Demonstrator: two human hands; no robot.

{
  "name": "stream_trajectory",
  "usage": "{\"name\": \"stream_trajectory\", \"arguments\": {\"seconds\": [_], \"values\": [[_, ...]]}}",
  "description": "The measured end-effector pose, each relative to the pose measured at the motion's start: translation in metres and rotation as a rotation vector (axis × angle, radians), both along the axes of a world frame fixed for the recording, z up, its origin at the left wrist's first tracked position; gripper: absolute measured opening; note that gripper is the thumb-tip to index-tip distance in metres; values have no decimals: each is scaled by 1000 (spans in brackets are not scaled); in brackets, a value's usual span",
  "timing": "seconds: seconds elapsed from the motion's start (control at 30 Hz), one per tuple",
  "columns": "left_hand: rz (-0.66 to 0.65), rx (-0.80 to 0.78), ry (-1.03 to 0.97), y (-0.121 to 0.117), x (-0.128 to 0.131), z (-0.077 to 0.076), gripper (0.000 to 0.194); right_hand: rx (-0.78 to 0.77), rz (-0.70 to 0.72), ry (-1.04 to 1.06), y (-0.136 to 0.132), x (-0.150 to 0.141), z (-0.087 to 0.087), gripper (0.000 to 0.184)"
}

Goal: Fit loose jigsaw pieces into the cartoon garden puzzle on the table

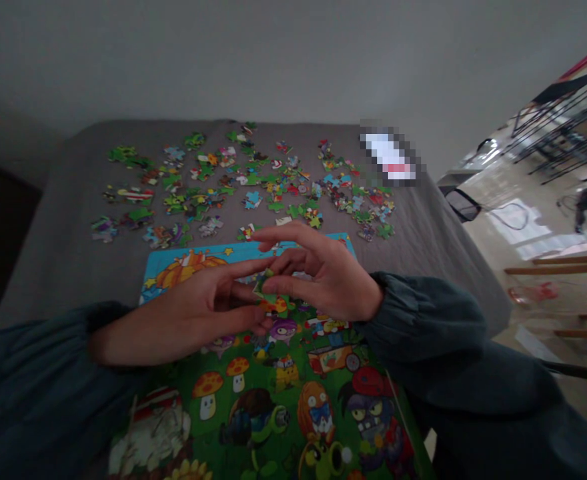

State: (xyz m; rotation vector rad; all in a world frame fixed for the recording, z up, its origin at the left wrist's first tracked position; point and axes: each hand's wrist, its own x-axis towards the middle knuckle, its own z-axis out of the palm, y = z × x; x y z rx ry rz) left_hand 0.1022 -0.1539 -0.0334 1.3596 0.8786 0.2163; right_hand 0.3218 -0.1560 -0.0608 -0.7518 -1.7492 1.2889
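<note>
Both hands meet over the upper part of a colourful picture board (253, 367) printed with cartoon plants and zombies. My right hand (323, 270) pinches a small green jigsaw piece (262, 283) between thumb and curled fingers. My left hand (193, 310) comes in from the left, its thumb and fingers closed around the same spot. An orange and green patch (276, 307) by the left thumb looks like another jigsaw piece, partly covered by the fingers. The palms and some fingertips are hidden.
Many loose jigsaw pieces (253, 199) lie scattered across the grey cloth-covered table (73, 267) beyond the board. A lit phone (388, 157), blurred out, rests at the far right corner. Beyond the table's right edge are a pale floor and wooden bars (558, 268).
</note>
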Motion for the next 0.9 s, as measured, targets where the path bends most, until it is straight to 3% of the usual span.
{"name": "stream_trajectory", "arguments": {"seconds": [0.2, 0.33, 0.4, 0.5, 0.6, 0.73, 0.9], "values": [[0, 76, 6, 2, 4, 1, 45, -29, -30, -40, 1, 2, 0, 40], [12, 143, 20, 4, 5, -1, 35, -69, 5, -20, 2, 3, 2, 30], [74, 180, 23, 5, 4, 1, 36, -59, -21, 17, 2, 4, 5, 31], [168, 232, 24, 6, 3, 5, 40, -66, -85, -1, 3, 5, 7, 48], [206, 270, 23, 6, 3, 7, 43, -134, -31, -66, 3, 4, 5, 65], [237, 335, 76, 5, 2, 6, 45, -186, 23, -74, 4, 2, -2, 60], [242, 564, 153, 6, 3, 6, 52, -59, -39, -91, 3, 3, -2, 61]]}}
